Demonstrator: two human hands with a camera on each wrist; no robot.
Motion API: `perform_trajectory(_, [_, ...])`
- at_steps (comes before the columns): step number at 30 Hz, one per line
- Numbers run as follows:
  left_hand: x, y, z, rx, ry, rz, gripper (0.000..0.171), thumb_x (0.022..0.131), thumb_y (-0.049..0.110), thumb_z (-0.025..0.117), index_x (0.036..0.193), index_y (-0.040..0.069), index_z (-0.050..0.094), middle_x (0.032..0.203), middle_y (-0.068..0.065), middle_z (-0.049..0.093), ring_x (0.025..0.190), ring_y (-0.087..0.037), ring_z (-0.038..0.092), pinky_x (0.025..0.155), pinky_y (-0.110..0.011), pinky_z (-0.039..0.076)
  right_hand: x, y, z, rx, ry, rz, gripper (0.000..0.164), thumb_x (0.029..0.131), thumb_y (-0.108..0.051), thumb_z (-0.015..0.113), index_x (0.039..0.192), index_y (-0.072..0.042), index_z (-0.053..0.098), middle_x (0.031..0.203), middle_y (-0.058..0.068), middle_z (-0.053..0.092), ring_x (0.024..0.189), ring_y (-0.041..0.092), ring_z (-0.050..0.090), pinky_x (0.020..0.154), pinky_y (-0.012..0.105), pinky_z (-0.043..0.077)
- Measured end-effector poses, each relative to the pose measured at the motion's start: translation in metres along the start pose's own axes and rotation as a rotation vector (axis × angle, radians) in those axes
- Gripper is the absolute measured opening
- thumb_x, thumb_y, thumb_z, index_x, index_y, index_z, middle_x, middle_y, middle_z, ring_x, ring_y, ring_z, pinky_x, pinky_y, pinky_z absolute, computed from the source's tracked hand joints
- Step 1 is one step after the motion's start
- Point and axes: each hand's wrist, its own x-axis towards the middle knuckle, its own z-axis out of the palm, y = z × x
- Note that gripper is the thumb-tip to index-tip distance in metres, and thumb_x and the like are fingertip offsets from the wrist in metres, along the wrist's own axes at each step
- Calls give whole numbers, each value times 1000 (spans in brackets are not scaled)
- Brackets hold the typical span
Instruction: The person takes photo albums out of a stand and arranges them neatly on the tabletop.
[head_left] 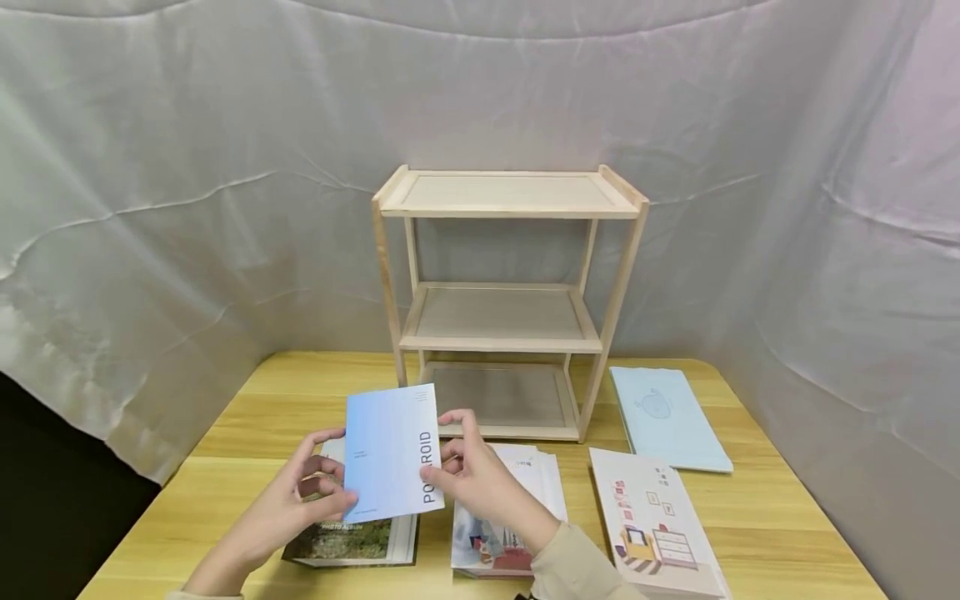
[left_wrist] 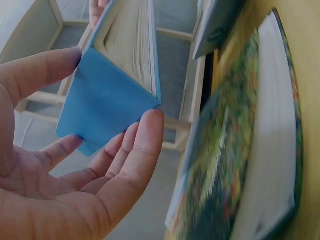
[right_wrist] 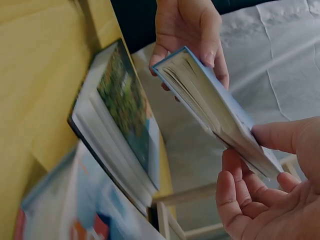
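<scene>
A small blue-and-white photo album (head_left: 390, 454) with "POLAROID" on its cover is held up above the table, front cover facing the head camera. My left hand (head_left: 296, 492) grips its left edge, thumb near the lower corner. The right hand (head_left: 483, 479) pinches the opposite edge, thumb on the cover and fingers behind. In the left wrist view the album's plain blue side (left_wrist: 102, 95) shows between thumb and fingers. Its thick page edges (right_wrist: 210, 107) face the right wrist camera. Below the hands lies a photo album with a green landscape cover (head_left: 352, 542), partly hidden.
A three-tier wooden shelf (head_left: 510, 208) stands at the back of the wooden table (head_left: 225, 475). White illustrated books (head_left: 498, 554) lie under my right forearm. Farther right are a book with a furniture drawing (head_left: 652, 525) and a light blue booklet (head_left: 671, 417). Grey curtains (head_left: 187, 208) surround the table.
</scene>
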Motion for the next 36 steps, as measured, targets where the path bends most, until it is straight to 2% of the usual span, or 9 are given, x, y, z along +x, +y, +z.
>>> perform_trajectory(10, [-12, -12, -29, -15, -52, -16, 81, 102, 13, 73, 164, 16, 22, 122, -16, 53, 103, -20, 71, 83, -40, 66, 4, -4, 21, 27, -62, 12, 63, 102, -20, 74, 152, -22, 35, 112, 5, 71, 95, 12, 68, 80, 25, 57])
perform_trajectory(15, [-17, -19, -44, -36, -65, -38, 74, 104, 13, 69, 163, 27, 27, 127, -15, 54, 105, -21, 73, 85, -40, 66, 9, -6, 31, 28, -85, 18, 65, 101, -17, 74, 155, -26, 37, 122, 7, 72, 101, 9, 69, 82, 25, 59])
perform_trajectory(19, [-19, -27, -54, -60, -67, -36, 70, 105, 10, 66, 159, 38, 31, 126, -12, 54, 104, -18, 71, 84, -40, 65, 13, -7, 38, 64, -101, 38, 70, 100, -13, 74, 157, -29, 37, 123, 5, 71, 104, 10, 68, 82, 24, 59])
perform_trajectory(24, [-20, -40, -65, -180, -114, 6, 70, 106, 3, 62, 156, 44, 35, 125, -6, 60, 104, -17, 73, 82, -37, 66, 19, -9, 49, 110, -97, 64, 74, 99, -10, 74, 159, -30, 38, 122, 3, 69, 104, 10, 67, 83, 24, 59])
perform_trajectory(30, [-19, -53, -85, -394, -247, -4, 68, 110, -3, 49, 153, 49, 41, 129, -3, 63, 110, -20, 74, 90, -39, 67, 25, -12, 65, 113, -97, 56, 81, 98, -13, 76, 166, -26, 34, 130, 4, 64, 107, 7, 64, 89, 25, 60])
perform_trajectory(33, [-18, -58, -93, -435, -285, -16, 68, 111, -3, 45, 152, 50, 44, 130, -3, 63, 113, -21, 73, 94, -42, 66, 29, -12, 70, 129, -96, 73, 80, 99, -15, 76, 167, -28, 34, 131, 4, 61, 107, 7, 63, 89, 26, 60])
perform_trajectory(36, [-14, -60, -99, -449, -292, -22, 67, 111, -4, 44, 150, 51, 47, 129, -2, 64, 113, -21, 74, 95, -42, 66, 35, -10, 75, 148, -78, 85, 80, 98, -13, 76, 166, -28, 36, 129, 3, 61, 104, 8, 64, 87, 25, 60])
